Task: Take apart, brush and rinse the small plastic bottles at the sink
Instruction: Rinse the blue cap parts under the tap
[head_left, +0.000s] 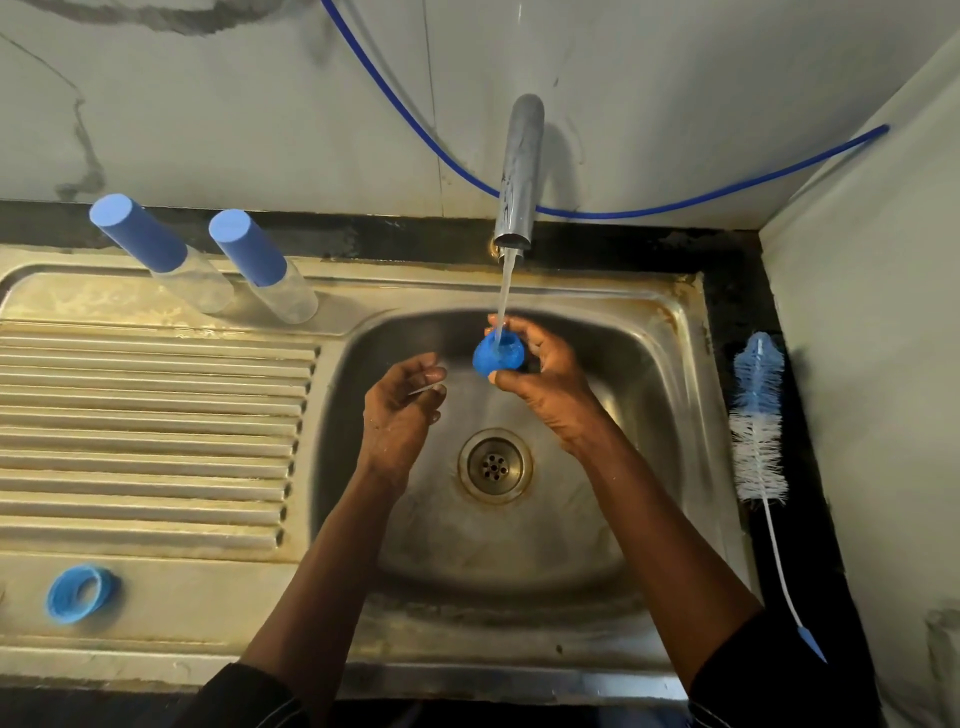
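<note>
Over the sink basin (649, 364), my right hand (540, 379) grips a blue plastic cap (497, 354) with fingertips and thumb. The cap's open side faces up into the stream from the tap (519, 171). Left of it and apart, my left hand (402, 410) has curled fingers that pinch a small clear piece (428, 388), hard to make out. Two clear bottles with tall blue caps (137, 234) (248, 248) stand on the sink's back left ledge. A blue screw ring (80, 594) lies on the drainboard's front left.
A blue and white bottle brush (759, 421) lies on the dark counter right of the basin, handle toward me. The ribbed drainboard (156, 415) fills the left. The drain (495, 465) is open. A blue hose (675, 205) runs along the back wall.
</note>
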